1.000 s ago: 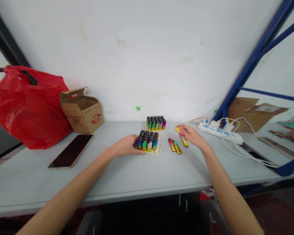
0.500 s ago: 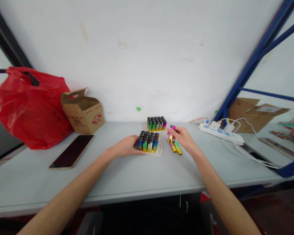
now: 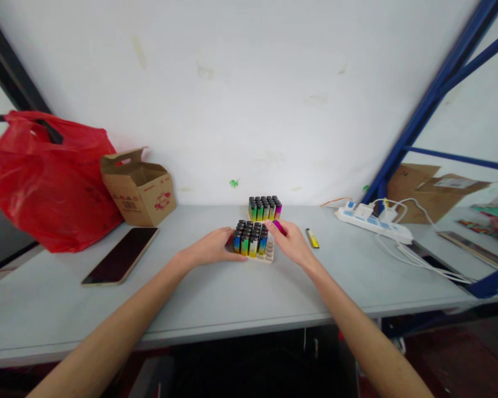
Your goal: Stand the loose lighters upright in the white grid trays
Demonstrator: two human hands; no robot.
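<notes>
My left hand [image 3: 216, 247] grips the left side of a white tray [image 3: 266, 260], its thumb along the front edge. Rows of upright lighters [image 3: 249, 240] with black tops and blue, green and yellow bodies fill most of that tray. At its right end, bare white holes show. Pinched in my right hand [image 3: 292, 241] is a shiny purple lighter [image 3: 279, 226], tilted above the tray's right end; its lower part is hidden by the fingers. A yellow lighter [image 3: 312, 238] lies on the table right of this hand.
Behind the tray stands a second block of upright lighters [image 3: 265, 208]. To the left are a phone [image 3: 122, 257], a cardboard box [image 3: 153, 196] and a red plastic bag [image 3: 53, 182]. A power strip [image 3: 373, 225] with white cables lies right, near a blue metal frame [image 3: 423, 105].
My right hand has moved left with the purple lighter, from beside the tray to over its right end. The yellow lighter has come into view; two lying lighters no longer show. My left hand stays.
</notes>
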